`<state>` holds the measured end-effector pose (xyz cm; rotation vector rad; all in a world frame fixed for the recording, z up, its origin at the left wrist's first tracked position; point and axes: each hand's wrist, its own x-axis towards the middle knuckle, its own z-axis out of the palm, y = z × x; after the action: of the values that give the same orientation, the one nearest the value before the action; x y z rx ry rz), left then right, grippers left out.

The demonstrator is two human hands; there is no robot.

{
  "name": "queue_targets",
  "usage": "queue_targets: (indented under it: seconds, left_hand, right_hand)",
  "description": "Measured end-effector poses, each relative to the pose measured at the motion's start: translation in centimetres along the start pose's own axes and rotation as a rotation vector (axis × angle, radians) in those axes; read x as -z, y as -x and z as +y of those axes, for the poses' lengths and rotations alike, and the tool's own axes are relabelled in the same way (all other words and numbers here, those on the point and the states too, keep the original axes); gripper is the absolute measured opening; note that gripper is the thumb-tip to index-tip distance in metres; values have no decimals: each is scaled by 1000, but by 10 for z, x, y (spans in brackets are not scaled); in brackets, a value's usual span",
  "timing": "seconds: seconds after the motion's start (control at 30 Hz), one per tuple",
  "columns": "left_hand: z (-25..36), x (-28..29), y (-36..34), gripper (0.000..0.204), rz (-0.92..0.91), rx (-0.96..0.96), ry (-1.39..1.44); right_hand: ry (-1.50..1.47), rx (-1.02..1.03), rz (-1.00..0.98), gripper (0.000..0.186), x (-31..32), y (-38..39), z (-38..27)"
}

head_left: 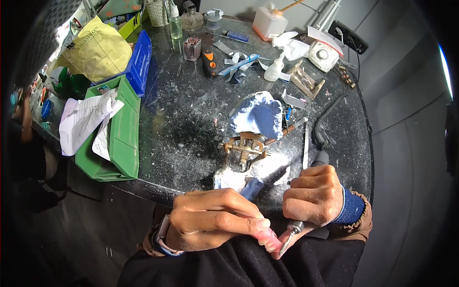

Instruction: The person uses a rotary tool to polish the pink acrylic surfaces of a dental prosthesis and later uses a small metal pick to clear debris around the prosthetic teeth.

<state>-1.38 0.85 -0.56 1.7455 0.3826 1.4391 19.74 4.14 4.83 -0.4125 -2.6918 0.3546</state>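
Note:
Pinched between the thumb and fingers of my left hand [215, 217] is a pink denture [268, 239], its pale teeth facing down. My right hand [313, 196] wraps around a rotary handpiece [295, 226], whose slim metal tip reaches the denture's right end; whether it touches cannot be made out. The right thumb lies by that same end. Just beyond both hands, a brass articulator [246, 152] stands opened on the bench. It bears a blue dental cast [258, 115] on its far side and a white mount [227, 179] with a blue part on the near side.
Dust covers the dark bench [181, 134]. To the left are a green bin [125, 134] with papers and a blue bin [141, 67]. A knife [287, 132], a white dropper bottle [274, 71] and a white control box [323, 56] lie beyond. A black cord [330, 112] runs at right.

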Motion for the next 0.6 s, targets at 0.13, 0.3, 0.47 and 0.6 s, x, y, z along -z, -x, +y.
queue_targets:
  seconds: [0.13,0.3,0.47,0.6]
  left_hand:
    - [0,1,-1,23,-29,1,2]
    - [0,2,-2,22,16,49,-22]
    - [-4,4,2,21,147,-20,-169]
    - [-7,8,1,19,143,-99,-199]
  right_hand:
    - [49,-17,44,50,-4,1,0]
    - [51,23,93,55,-8,4,3]
    - [-146,-84,174,37,0,2,1]
    - [-165,-107,302,23,-5,5,-5]
